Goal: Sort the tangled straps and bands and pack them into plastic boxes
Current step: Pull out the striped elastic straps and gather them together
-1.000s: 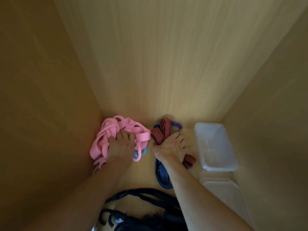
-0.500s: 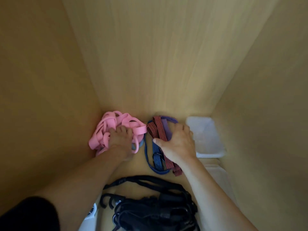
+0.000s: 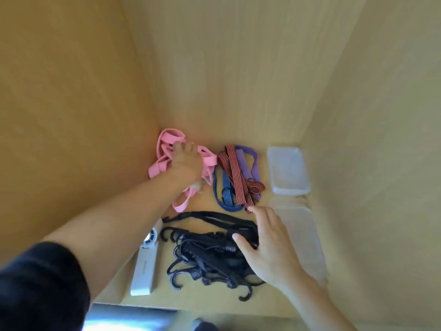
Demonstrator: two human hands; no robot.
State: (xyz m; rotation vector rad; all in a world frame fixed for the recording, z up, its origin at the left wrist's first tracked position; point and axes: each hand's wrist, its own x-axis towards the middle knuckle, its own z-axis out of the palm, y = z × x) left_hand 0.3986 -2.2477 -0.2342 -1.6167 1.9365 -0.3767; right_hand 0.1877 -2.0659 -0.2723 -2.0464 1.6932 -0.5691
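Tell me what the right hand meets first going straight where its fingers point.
Probably the loose end of the red striped strap, just ahead of the right hand; the blue strap lies beside it. Hand height unclear.

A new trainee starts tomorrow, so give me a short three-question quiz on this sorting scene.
1. True or false: the far box holds straps.
2. Which hand is on the pink bands?
3. The right hand is open above: A) far box, B) black cords, C) pink bands.
Key: 1 false, it looks empty. 2 the left hand. 3 B.
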